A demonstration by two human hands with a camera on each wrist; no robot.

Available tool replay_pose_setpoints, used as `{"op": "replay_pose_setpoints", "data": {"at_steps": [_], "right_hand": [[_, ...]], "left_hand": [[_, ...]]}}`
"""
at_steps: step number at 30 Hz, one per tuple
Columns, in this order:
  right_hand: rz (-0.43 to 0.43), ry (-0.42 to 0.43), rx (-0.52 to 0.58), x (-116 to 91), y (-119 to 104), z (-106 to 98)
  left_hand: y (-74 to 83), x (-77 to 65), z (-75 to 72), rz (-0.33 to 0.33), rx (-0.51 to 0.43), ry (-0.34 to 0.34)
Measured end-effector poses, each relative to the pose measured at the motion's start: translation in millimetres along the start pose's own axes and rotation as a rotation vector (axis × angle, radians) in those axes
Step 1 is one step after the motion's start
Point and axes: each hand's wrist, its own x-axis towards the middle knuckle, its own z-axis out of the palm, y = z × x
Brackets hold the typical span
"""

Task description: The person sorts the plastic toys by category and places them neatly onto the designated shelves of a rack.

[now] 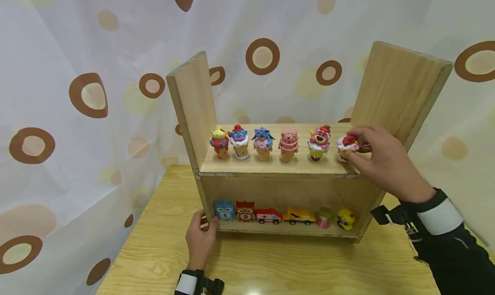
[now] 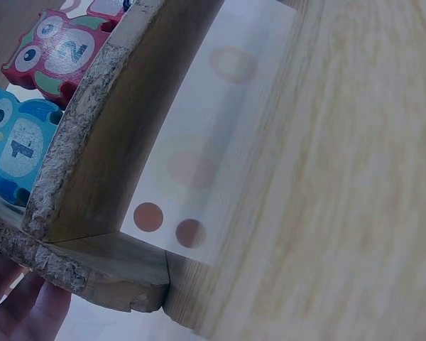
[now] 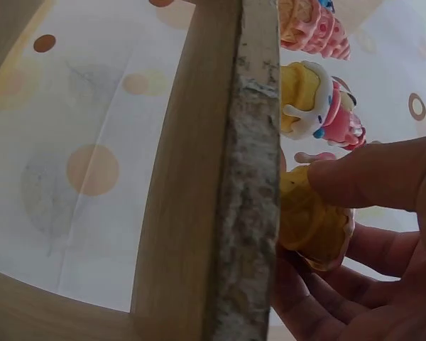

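A two-tier wooden shelf (image 1: 267,173) stands on a wood-grain table. At the right end of its upper board, my right hand (image 1: 380,162) pinches an ice-cream-cone figurine (image 1: 346,148) with a red and white top; its yellow cone (image 3: 312,220) shows between thumb and fingers in the right wrist view. Several similar cone figurines stand in a row to its left, the nearest a pink bear figurine (image 1: 319,143). My left hand (image 1: 202,239) grips the shelf's lower left corner, beside a blue owl block (image 1: 224,210) marked 1. In the left wrist view its fingers (image 2: 46,312) curl under the corner.
On the lower board stand a red owl block (image 1: 245,211), a red ambulance (image 1: 269,216), a yellow truck (image 1: 299,216), a small doll (image 1: 324,217) and a yellow figure (image 1: 345,219). Tall side panels (image 1: 402,89) rise at both ends. A spotted cloth (image 1: 116,50) hangs behind.
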Motion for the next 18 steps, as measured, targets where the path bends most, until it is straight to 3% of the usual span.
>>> {"op": "replay_pose_setpoints", "data": {"at_steps": [12,15,18], "right_hand": [[0.042,-0.022,0.044,-4,-4,1],[0.049,0.029,0.062,-5,-8,0],[0.034,0.143,0.065,-12,-17,-1]], "left_hand": [[-0.5,-0.3,-0.2,0.041,-0.001,0.011],[-0.4,-0.5,-1.0,0.034,-0.005,0.011],[0.0,-1.6,-2.1,0.022,-0.003,0.010]]}}
